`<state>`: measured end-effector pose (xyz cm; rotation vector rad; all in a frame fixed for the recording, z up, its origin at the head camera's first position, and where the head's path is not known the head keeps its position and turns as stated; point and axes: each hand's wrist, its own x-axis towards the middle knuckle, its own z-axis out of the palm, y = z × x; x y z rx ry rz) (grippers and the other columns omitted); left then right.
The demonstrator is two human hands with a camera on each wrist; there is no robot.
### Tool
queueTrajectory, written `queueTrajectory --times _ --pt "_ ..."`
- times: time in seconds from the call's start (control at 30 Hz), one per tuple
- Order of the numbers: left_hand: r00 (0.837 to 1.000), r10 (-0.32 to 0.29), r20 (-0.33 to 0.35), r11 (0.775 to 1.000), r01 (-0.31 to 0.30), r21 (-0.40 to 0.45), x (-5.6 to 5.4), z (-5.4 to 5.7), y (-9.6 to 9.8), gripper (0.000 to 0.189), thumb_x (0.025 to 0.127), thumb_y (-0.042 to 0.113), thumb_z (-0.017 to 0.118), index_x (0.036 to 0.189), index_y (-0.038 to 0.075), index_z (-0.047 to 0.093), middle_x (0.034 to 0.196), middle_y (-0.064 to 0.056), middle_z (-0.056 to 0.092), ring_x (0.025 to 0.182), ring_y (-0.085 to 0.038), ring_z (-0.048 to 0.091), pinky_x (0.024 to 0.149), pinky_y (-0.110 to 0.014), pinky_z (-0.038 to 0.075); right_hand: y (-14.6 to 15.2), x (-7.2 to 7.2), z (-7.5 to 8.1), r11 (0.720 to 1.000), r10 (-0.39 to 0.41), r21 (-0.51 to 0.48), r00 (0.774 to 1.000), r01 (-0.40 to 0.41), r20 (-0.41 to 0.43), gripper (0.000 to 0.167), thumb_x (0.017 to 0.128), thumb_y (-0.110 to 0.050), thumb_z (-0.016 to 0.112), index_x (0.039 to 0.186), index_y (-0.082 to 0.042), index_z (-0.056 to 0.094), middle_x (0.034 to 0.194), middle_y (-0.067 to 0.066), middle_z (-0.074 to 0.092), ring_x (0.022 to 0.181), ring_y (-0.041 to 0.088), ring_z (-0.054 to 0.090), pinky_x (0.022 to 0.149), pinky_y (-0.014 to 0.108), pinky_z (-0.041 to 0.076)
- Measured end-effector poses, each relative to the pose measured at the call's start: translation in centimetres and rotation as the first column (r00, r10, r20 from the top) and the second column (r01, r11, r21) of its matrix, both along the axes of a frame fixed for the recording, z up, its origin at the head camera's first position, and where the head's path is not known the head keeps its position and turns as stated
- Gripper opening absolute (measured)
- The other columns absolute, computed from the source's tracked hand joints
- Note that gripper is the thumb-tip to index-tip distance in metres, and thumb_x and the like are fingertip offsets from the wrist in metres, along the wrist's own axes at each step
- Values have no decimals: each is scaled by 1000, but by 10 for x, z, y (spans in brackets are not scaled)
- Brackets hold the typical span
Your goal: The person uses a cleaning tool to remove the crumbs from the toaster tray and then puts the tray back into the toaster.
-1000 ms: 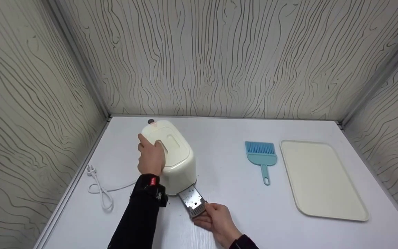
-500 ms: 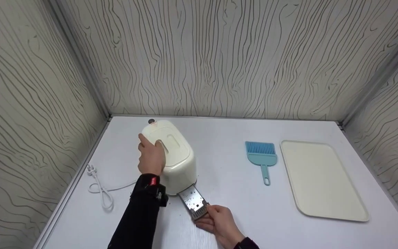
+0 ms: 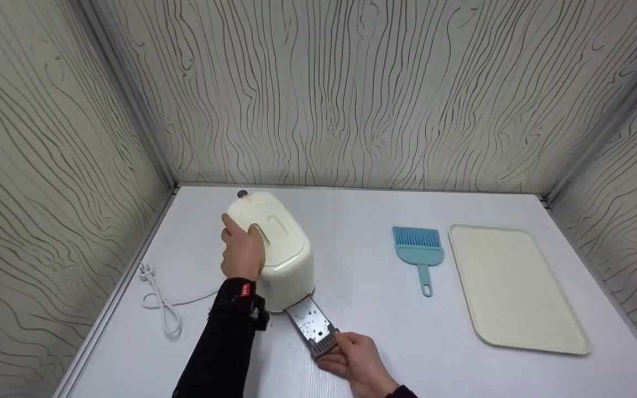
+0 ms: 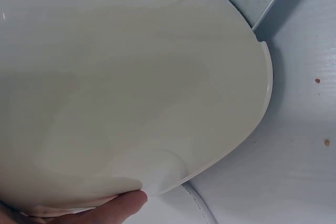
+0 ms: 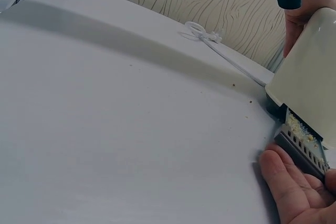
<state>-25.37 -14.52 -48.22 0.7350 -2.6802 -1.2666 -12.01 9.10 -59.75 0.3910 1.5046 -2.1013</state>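
Cream plastic, glossy in places, made up the toaster (image 3: 291,284) on the left part of the bench (image 3: 368,287), its long axis slanting from back left toward the person's front. The metal tray (image 3: 308,319) jutted from its near end on much the same slant, its grey outer lip pinched by the right hand (image 3: 360,359), thumb above, fingers below; the toaster thus lay ahead and to the left of that hand. The left hand (image 3: 243,251) gripped the toaster's left side, thumb by a slot. Crumbs (image 5: 297,124) littered the metal tray (a few specks (image 4: 317,81) dotted the bench, too). The black sleeve (image 3: 219,345) hemmed its left side. Farther left ran the white cord (image 3: 194,300); off right, well apart, lay the blue brush (image 3: 418,254) and a cream serving tray (image 3: 520,287).
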Motion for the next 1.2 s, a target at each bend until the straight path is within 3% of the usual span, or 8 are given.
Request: queueTrajectory --times 0.63,1.2 --pt "1000 -10 14 1000 10 -2 1 1 -1 73 108 42 28 162 12 -11 164 -22 22 124 -53 53 98 -65 47 13 6 2 1000 -7 20 999 6 43 30 111 -9 38 128 15 45 95 18 75 91 27 76 85 41 63" --pt "1000 -17 13 1000 17 1 1 1 0 73 108 41 28 162 10 -10 164 -23 21 125 -54 52 100 -66 46 32 14 0 999 39 -5 998 -39 39 30 111 -10 38 126 14 47 95 17 75 92 27 77 86 41 62"
